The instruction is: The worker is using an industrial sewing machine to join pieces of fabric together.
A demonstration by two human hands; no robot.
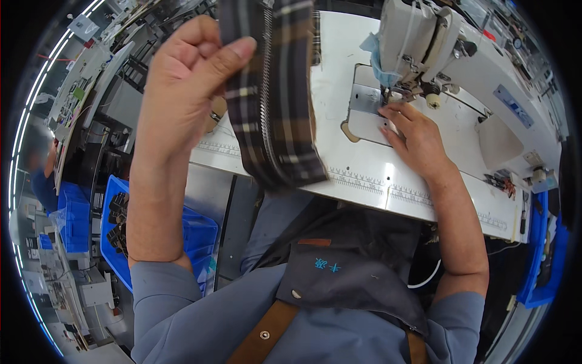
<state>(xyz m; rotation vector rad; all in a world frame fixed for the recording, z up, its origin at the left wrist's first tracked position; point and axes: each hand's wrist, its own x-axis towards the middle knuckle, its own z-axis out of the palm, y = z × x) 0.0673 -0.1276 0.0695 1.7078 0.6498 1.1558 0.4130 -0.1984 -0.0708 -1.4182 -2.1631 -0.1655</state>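
Note:
A strip of dark plaid fabric (285,97) with a metal zipper (265,91) along it hangs from my left hand (188,79). That hand is raised, its thumb and fingers pinching the strip's left edge. The strip's lower end curls above the table's front edge and looks slightly blurred. On the sewing machine (424,48), my right hand (415,136) rests by the needle area, fingers bent and apart beside the metal plate (367,106). Between the right thumb and fingers I see nothing held. A blue cloth (383,67) is tied to the machine head.
Ruler markings run along the front of the white table (339,151). More plaid fabric (316,36) lies behind the strip. A blue bin (200,230) with dark pieces stands at lower left, another blue bin (539,267) at right. Small tools (500,182) lie at the table's right end.

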